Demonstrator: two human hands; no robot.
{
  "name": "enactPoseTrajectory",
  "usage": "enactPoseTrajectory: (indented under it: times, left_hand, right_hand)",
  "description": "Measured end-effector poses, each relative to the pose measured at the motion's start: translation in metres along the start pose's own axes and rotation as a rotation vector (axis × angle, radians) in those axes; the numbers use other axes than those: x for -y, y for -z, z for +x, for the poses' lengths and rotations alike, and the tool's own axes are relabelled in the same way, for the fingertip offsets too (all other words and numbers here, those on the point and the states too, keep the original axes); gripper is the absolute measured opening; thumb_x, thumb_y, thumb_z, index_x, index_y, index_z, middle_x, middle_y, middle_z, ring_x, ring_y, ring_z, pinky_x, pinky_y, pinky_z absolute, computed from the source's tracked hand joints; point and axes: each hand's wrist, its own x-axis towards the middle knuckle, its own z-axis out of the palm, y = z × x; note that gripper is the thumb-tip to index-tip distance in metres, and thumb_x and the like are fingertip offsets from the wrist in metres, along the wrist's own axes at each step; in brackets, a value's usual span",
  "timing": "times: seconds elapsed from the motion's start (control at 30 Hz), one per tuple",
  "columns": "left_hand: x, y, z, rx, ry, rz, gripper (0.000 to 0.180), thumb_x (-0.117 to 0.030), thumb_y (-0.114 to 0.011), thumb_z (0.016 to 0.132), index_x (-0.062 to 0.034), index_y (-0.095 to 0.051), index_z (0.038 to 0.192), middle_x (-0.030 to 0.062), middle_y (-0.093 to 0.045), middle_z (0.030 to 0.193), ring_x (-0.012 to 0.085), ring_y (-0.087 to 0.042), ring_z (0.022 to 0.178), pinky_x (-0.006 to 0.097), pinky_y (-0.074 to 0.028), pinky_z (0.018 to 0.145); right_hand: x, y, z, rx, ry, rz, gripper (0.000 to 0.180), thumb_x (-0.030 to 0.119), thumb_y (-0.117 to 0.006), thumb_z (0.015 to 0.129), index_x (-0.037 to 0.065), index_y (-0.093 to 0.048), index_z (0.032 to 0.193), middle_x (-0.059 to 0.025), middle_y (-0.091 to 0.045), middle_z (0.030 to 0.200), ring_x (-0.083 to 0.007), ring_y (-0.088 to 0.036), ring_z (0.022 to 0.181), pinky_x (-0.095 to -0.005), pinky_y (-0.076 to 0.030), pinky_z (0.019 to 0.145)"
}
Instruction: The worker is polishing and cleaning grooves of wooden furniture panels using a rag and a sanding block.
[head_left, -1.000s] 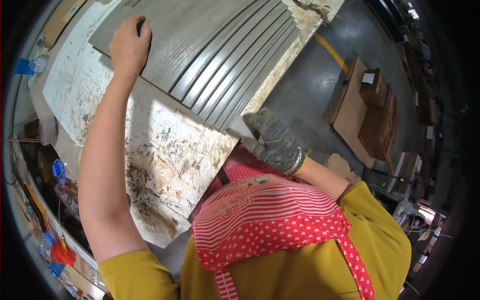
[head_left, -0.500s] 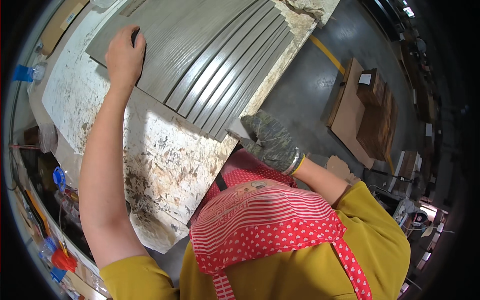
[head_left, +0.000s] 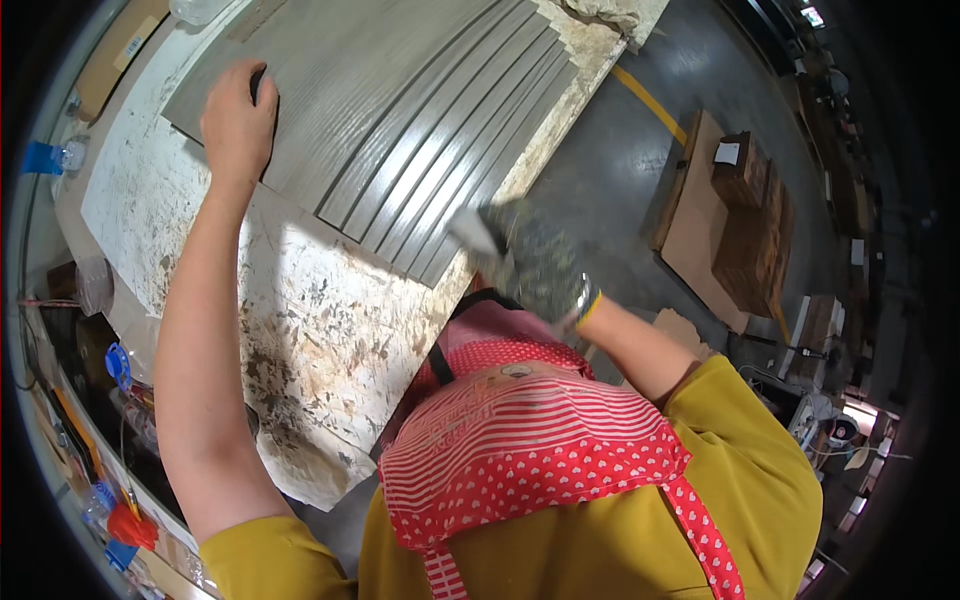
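Grey wood-grain panels [head_left: 320, 110] lie overlapped in a stepped stack on the worktable, their long edges fanned toward the right. My bare left hand [head_left: 238, 125] rests at the left part of the top panel, close to its near edge. Its fingers are curled, and a small dark patch shows between thumb and forefinger; what they hold, if anything, I cannot make out. My right hand [head_left: 540, 262] wears a camouflage-patterned glove, smeared by motion. It grips a flat light-grey piece [head_left: 473, 230] at the stack's near right corner, over the lowest panel edges.
The white worktable [head_left: 330, 320] is stained with brown and grey spots. Crumpled paper [head_left: 605, 12] lies at its far right corner. Brown cardboard boxes [head_left: 745, 220] stand on the floor to the right. Bottles and a red cap-like item [head_left: 132, 525] sit at the left.
My right hand has moved up and left with the light-grey piece, from beside the table edge onto the panels' corner. My left hand and the panels appear slightly further left.
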Motion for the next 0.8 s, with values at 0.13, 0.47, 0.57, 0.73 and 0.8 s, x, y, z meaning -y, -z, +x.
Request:
enactPoseTrajectory:
  times: [0.13, 0.47, 0.57, 0.73, 0.8]
  left_hand:
    - [0.0, 0.001, -0.003, 0.007, 0.032, -0.006, 0.03, -0.026, -0.052, 0.087, -0.0083, -0.061, 0.109, 0.0103, -0.063, 0.109, 0.0305, -0.057, 0.103, 0.04, -0.044, 0.088]
    - [-0.002, -0.002, -0.002, 0.015, 0.032, 0.006, 0.032, -0.027, -0.051, 0.087, -0.0092, -0.061, 0.111, 0.0109, -0.063, 0.109, 0.0302, -0.057, 0.105, 0.04, -0.044, 0.089]
    - [0.001, -0.001, -0.004, 0.012, 0.041, 0.005, 0.032, -0.027, -0.051, 0.087, -0.0095, -0.061, 0.111, 0.0106, -0.063, 0.109, 0.0304, -0.057, 0.105, 0.041, -0.043, 0.089]
    - [-0.001, -0.002, -0.004, 0.005, 0.049, -0.011, 0.032, -0.026, -0.051, 0.086, -0.0098, -0.061, 0.111, 0.01, -0.063, 0.109, 0.0309, -0.057, 0.104, 0.041, -0.044, 0.089]
    - [-0.002, -0.004, -0.002, -0.014, 0.035, -0.006, 0.032, -0.026, -0.051, 0.085, -0.0099, -0.062, 0.111, 0.0097, -0.063, 0.109, 0.0309, -0.057, 0.104, 0.04, -0.044, 0.089]
  right_hand:
    - [0.018, 0.012, 0.005, -0.278, 0.015, 0.124, 0.026, 0.027, -0.061, 0.084, 0.004, -0.059, 0.096, -0.0163, -0.054, 0.073, -0.0324, -0.054, 0.069, -0.0417, -0.045, 0.065]
    - [0.023, -0.008, -0.03, 0.05, 0.137, 0.152, 0.036, 0.026, -0.064, 0.084, 0.003, -0.057, 0.11, -0.0175, -0.059, 0.099, -0.0311, -0.06, 0.089, -0.0367, -0.05, 0.078]
    - [-0.016, 0.004, -0.021, -0.239, -0.163, 0.405, 0.042, 0.028, -0.066, 0.084, 0.002, -0.056, 0.115, -0.016, -0.061, 0.101, -0.0244, -0.062, 0.093, -0.0345, -0.05, 0.081]
    - [-0.042, 0.014, 0.004, -0.484, -0.114, 0.172, 0.037, 0.027, -0.065, 0.085, 0.001, -0.058, 0.11, -0.0128, -0.062, 0.092, -0.0203, -0.062, 0.086, -0.0336, -0.05, 0.074]
    - [-0.036, 0.002, 0.012, -0.238, -0.066, -0.365, 0.027, 0.024, -0.063, 0.086, 0.001, -0.06, 0.098, -0.0116, -0.061, 0.082, -0.022, -0.062, 0.079, -0.0348, -0.049, 0.067]
